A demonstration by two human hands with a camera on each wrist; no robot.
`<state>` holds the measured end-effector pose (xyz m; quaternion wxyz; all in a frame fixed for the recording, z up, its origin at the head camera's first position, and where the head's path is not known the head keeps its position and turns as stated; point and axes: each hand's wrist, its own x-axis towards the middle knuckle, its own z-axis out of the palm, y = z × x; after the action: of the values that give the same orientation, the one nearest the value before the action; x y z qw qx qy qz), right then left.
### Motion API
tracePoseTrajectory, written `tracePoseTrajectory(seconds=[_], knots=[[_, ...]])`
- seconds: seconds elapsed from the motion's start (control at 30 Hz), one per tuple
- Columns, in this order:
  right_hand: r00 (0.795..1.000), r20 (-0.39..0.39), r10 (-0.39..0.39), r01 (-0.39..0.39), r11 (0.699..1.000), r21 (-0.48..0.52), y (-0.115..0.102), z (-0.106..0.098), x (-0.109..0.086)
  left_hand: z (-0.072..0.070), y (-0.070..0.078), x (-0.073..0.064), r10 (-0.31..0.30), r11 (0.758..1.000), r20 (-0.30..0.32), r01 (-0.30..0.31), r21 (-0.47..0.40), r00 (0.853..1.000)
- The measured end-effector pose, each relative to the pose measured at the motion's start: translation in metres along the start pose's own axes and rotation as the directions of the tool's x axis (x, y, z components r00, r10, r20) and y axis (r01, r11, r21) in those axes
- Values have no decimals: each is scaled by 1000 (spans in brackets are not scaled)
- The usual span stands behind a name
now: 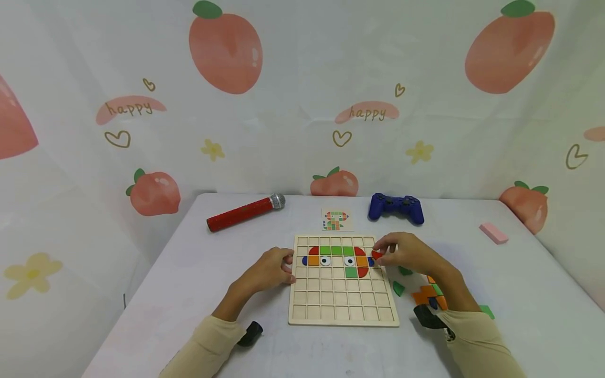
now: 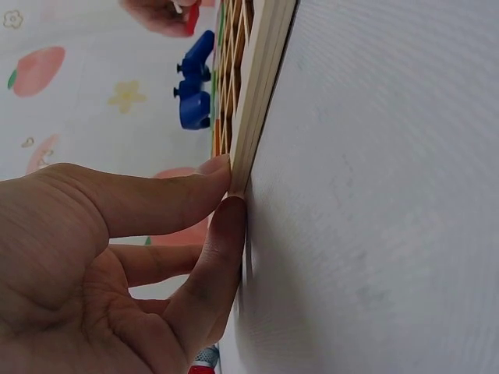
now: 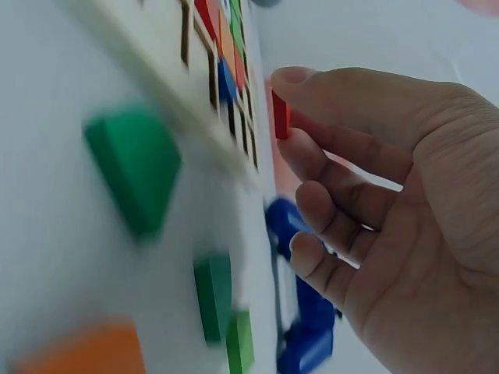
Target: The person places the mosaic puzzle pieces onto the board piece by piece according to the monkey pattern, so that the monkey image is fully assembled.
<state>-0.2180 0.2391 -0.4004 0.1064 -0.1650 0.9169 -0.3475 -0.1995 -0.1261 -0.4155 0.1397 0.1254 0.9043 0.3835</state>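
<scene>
A square wooden grid board (image 1: 321,299) lies on the table with coloured tiles in its upper rows: red, green, orange, blue and two with eyes. At its left edge my left hand (image 1: 271,270) holds the rim with thumb and fingertips, seen close in the left wrist view on the board's pale side (image 2: 253,117). My right hand (image 1: 402,252) pinches a small red tile (image 3: 281,115) between thumb and index finger, over the board's upper right edge. Its other fingers are loosely curled. A dark blue tile (image 1: 371,261) in the grid sits just below the red one.
Loose green tiles (image 1: 398,288) and orange tiles (image 1: 420,298) lie right of the board, partly behind the right forearm. A picture card (image 1: 337,219), a red microphone (image 1: 243,213) and a blue game controller (image 1: 396,207) lie at the back. A pink block (image 1: 493,232) is far right.
</scene>
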Motion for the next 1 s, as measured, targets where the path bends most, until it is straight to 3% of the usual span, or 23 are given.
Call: tracePoseTrajectory(seconds=[0.53, 1.0], knots=[[982, 119, -148, 148, 989, 8, -47, 45, 32, 1, -1, 1, -4, 1000, -2, 4, -1, 1000], [958, 157, -238, 247, 968, -38, -76, 75, 53, -1, -1, 2, 10, 1000, 5, -10, 0, 1000]])
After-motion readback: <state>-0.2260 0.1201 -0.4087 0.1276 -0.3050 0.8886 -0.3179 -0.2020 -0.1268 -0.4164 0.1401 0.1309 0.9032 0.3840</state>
